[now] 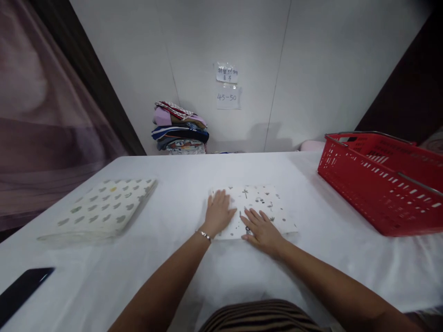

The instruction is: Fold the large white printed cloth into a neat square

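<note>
A folded white cloth (277, 207) with small grey prints of plants, birds and dots lies flat on the white-covered table (180, 198) in front of me. My left hand (219, 213) rests flat on the cloth's left edge, fingers pointing away from me, a bracelet at the wrist. On the cloth's near middle part lies my right hand (263, 231), palm down with the fingers spread. Neither hand grips anything. Both palms hide parts of the cloth.
To the left lies a thicker folded cream cloth (104, 205) with grey patches. A black phone-like slab (26, 293) is at the near left. The red plastic basket (374, 193) stands at the right. Behind the table rises a stack of folded fabrics (180, 129), near two paper signs (228, 98) on the wall.
</note>
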The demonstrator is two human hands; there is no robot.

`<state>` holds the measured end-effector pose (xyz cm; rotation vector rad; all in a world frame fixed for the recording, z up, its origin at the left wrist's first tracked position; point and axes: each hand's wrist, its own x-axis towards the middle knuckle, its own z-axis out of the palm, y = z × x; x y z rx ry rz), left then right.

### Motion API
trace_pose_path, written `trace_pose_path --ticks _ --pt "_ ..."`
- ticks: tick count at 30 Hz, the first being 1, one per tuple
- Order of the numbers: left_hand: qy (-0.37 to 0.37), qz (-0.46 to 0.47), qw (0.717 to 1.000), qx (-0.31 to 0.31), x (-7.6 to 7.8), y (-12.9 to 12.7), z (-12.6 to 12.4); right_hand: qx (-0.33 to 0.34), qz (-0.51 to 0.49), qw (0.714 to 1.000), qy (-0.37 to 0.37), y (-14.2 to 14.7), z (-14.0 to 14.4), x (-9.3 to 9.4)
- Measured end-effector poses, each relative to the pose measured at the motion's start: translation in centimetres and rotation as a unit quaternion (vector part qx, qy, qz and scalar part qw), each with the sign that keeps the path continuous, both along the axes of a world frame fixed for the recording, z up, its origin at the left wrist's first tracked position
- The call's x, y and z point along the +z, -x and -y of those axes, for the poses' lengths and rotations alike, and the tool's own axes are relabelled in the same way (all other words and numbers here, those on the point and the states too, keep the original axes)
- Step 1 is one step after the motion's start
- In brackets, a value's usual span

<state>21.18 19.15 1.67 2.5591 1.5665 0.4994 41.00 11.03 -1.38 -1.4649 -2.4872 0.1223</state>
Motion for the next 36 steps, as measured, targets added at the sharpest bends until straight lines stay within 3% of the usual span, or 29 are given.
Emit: trace_pose_path --ticks 2,5,9,12,16,19,22,24,28,31,36 --pt "0.047 -0.017 0.998 0.049 -1.2 0.3 -1.2 0.004 -0.012 1.000 0.020 -0.1 -0.2 0.3" --pt "0.062 -0.022 0.996 0.060 -2.6 0.6 -1.7 -0.006 -0.030 0.997 0.069 -0.9 -1.7 1.5" --pt "0.067 -0.024 0.996 0.051 -2.8 0.8 -1.3 -0.139 -0.028 0.989 0.044 -3.9 -5.5 2.7" --pt "0.078 -0.021 0.996 0.050 -2.5 0.8 -1.2 -0.233 0.004 0.970 0.064 -6.7 -7.7 1.3" --pt "0.083 -0.002 0.995 0.048 -2.6 0.8 -1.0 -0.235 0.007 0.970 0.057 -8.6 -8.4 -1.7" --pt "0.080 0.043 0.995 0.041 -3.0 1.2 -1.0 -0.228 -0.003 0.973 0.045 -8.9 -8.4 -2.7" --pt "0.043 0.120 0.989 0.070 -3.0 2.1 -2.0 -0.230 -0.022 0.971 0.057 -9.3 -8.7 -2.3" --pt "0.032 0.166 0.977 0.127 -2.7 2.7 -3.5 -0.240 -0.036 0.968 0.066 -9.5 -9.2 -1.5" --pt "0.073 0.188 0.953 0.224 -2.0 2.8 -7.0 -0.269 -0.021 0.963 0.029 -9.0 -10.8 0.3" --pt "0.067 0.174 0.959 0.215 -2.0 1.5 -8.2 -0.251 0.009 0.968 0.021 -7.9 -11.9 0.6" --pt "0.035 0.098 0.979 0.173 -3.3 0.3 -7.2 -0.230 0.011 0.972 0.048 -7.4 -12.3 -1.1"
